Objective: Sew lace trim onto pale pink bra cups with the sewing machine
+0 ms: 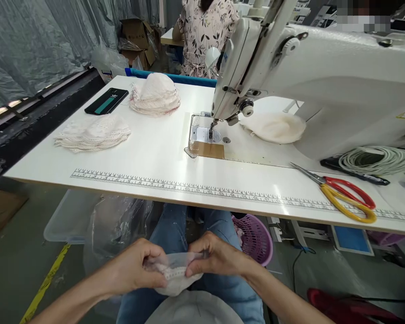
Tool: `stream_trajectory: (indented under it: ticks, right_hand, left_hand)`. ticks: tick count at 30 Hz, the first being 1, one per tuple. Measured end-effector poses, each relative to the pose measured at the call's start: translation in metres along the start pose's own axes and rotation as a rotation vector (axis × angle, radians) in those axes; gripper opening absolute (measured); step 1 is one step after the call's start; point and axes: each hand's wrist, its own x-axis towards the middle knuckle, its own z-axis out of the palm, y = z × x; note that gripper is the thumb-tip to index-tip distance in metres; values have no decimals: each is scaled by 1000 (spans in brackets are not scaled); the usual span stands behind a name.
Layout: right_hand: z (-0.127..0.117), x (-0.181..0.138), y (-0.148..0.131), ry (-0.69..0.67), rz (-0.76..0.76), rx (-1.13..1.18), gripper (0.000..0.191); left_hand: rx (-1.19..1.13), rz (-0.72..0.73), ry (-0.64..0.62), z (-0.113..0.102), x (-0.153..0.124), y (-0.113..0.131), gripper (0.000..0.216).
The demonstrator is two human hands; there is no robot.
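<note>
Above my lap, between both hands, is a small white fabric piece (177, 281) with a lace-like trim along it and a sheer upper edge. My left hand (143, 267) pinches its left side between thumb and fingers. On the opposite side, my right hand (214, 256) grips the edge with the thumb in front. Both hands are below the front edge of the white sewing table (155, 157). The sewing machine (243, 76) stands on the table beyond them, its needle area over the metal plate.
Two stacks of white fabric pieces (155, 94) lie on the table's left, beside a black phone (107, 101). Scissors (344, 193) with red and yellow handles and a coiled cord (378, 159) are at right. Below stands a purple basket (256, 238). A person (205, 36) is behind the table.
</note>
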Motion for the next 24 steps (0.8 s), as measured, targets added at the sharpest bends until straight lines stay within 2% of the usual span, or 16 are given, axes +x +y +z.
stream_trajectory:
  ticks: [5, 11, 14, 18, 24]
  right_hand:
    - [-4, -8, 5, -36, 70, 71, 46]
    - [3, 3, 4, -31, -48, 56, 49]
    - [1, 4, 7, -34, -16, 84, 48]
    - [1, 4, 7, -20, 47, 108, 43]
    - [3, 6, 3, 34, -29, 86, 38]
  left_hand:
    - [-61, 1, 24, 1, 2, -7, 16]
    - [-59, 42, 20, 2, 8, -9, 22]
    - [-66, 60, 52, 1, 9, -12, 30]
    - [-48, 61, 72, 3, 14, -17, 29]
    - [-153, 69, 61, 7, 17, -20, 36]
